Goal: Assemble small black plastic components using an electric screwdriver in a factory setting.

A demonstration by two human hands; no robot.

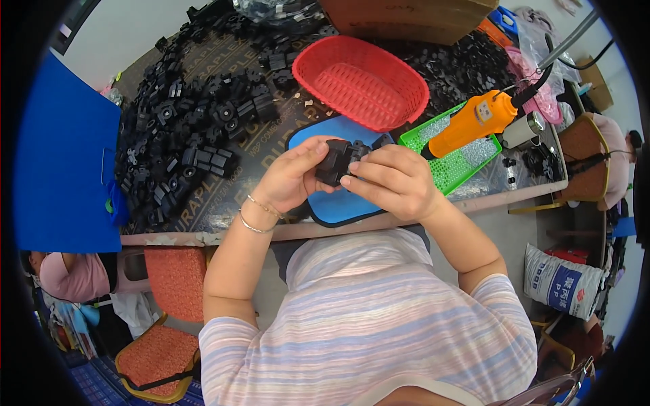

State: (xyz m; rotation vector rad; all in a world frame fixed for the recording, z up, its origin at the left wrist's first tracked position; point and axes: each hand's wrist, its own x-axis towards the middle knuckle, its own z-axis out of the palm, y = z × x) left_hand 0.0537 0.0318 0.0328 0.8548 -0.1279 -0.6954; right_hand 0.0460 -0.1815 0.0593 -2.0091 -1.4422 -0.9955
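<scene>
Both my hands meet over a blue mat near the table's front edge. My left hand is closed round a black plastic part, blocky in shape. From the other side, the fingers of my right hand pinch at the same part, where smaller dark pieces stick out; my fingers partly hide them. Just right of my right hand lies a green perforated tray with small silvery pieces in it. An orange electric screwdriver hangs on a black cable, its tip over the tray.
A red woven basket stands behind the mat. Black plastic parts are heaped at left, with small black pieces at far right. A cardboard box stands at the back. A blue panel borders the left, where another person sits.
</scene>
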